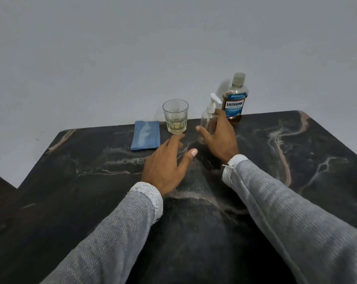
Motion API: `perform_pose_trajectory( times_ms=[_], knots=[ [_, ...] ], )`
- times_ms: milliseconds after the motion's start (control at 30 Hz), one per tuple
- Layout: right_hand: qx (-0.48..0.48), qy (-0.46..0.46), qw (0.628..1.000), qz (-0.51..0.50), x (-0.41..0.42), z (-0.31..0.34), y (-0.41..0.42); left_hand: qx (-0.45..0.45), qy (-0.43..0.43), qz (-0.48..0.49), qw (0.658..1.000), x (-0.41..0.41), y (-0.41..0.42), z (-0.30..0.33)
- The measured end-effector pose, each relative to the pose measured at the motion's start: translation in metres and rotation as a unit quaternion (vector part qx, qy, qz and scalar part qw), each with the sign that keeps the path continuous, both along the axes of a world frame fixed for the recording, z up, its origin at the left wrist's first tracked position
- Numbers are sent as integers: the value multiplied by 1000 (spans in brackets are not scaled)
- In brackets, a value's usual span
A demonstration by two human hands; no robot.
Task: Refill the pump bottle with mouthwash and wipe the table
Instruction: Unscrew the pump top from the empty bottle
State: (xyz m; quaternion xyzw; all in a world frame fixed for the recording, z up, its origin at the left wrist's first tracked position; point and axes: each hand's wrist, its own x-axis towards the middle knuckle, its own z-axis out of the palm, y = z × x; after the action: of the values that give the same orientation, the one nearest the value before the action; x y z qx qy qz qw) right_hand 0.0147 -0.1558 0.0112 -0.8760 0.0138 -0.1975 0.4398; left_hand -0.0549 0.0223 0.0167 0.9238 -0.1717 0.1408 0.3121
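My two grey knit sleeves reached in from the near edge over the dark marble-look table, w/ pale veins running across its top. My left hand hovered palm down near the middle, fingers spread wide & relaxed, holding nothing; its fingertips lay just short of the glass's foot, contact not clear. My right hand was set further in, fingers spread & loosely curved beside the clear pump bottle; the thumb stood apart at left, the other fingers lay against or right next to the bottle's right side, but I cannot tell if they really gripped it. That bottle stood upright, looked empty, white pump head on top. Left of it, the glass stood upright w/ a little yellowish liquid at the bottom. Just left of the glass lay a folded blue cloth, flat on the table. Farthest back, at the table's far edge by the grey wall, stood the mouthwash bottle, cap on, amber liquid inside, just behind & right of the pump bottle.
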Motion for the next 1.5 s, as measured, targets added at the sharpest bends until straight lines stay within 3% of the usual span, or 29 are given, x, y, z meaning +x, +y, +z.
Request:
perform_pose_trajectory(
  times_ms=[300,500,800,1033,1133,1300,1500],
  knots=[
    [-14,-46,997,67,-132,-14,8,-184,28,9,983,-97,18,-3],
    [-44,-37,994,93,-174,-24,5,-235,45,19,971,-130,21,-20],
    [7,-71,991,113,-181,-37,11,-293,62,0,954,-113,-9,-18],
    [2,-93,985,148,-178,-38,8,-331,127,-153,922,-90,-24,-5],
    [12,-90,983,162,-177,-36,8,-332,111,-181,919,-86,-34,-9],
    [23,-65,983,171,-177,-40,9,-413,79,-159,893,-86,-43,-18],
    [25,-69,981,177,-176,-42,11,-436,49,-118,891,-86,-46,-22]
  ],
)
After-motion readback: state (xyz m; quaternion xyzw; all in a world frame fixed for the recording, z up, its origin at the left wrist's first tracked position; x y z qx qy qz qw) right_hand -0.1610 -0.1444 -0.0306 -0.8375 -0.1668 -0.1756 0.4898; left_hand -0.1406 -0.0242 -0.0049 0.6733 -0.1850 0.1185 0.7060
